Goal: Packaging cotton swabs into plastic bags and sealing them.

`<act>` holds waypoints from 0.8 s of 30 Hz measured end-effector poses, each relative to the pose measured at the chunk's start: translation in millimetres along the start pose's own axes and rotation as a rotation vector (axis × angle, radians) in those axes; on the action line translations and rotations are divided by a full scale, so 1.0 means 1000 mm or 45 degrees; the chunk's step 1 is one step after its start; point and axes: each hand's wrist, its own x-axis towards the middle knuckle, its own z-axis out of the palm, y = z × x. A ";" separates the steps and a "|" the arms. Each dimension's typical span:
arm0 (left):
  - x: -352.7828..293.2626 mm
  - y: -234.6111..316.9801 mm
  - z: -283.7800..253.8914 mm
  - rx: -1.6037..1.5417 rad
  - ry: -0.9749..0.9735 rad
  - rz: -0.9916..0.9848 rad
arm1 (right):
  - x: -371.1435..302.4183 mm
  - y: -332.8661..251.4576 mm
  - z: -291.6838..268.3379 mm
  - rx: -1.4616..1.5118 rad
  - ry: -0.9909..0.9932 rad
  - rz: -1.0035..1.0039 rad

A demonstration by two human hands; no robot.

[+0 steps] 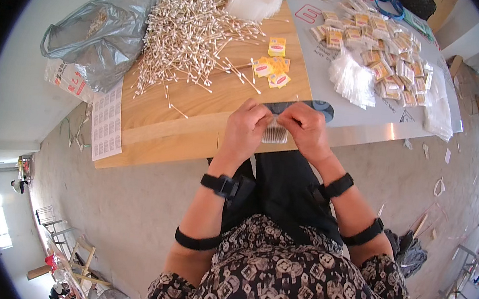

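Note:
My left hand [245, 128] and my right hand [305, 128] meet at the near edge of the wooden table [156, 112]. Between them they pinch a small clear bag of cotton swabs [275, 133] by its top. A big heap of loose cotton swabs [187, 29] lies on the table beyond my left hand. Several small yellow labels [273, 66] lie just past my fingers.
A grey plastic bag [103, 32] sits at the table's left corner. Filled swab packets [375, 53] and empty clear bags [351, 76] are piled on a white sheet [318, 53] to the right. A printed paper sheet [106, 125] hangs off the left edge.

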 end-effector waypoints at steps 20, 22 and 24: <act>-0.001 -0.001 0.002 -0.140 0.239 0.117 | -0.001 -0.009 0.003 0.054 0.066 -0.022; -0.007 -0.002 0.004 -0.181 0.198 0.039 | -0.011 -0.009 0.005 0.079 0.061 0.043; -0.015 -0.004 0.004 -0.224 0.155 -0.038 | -0.015 -0.007 0.004 0.102 0.058 0.109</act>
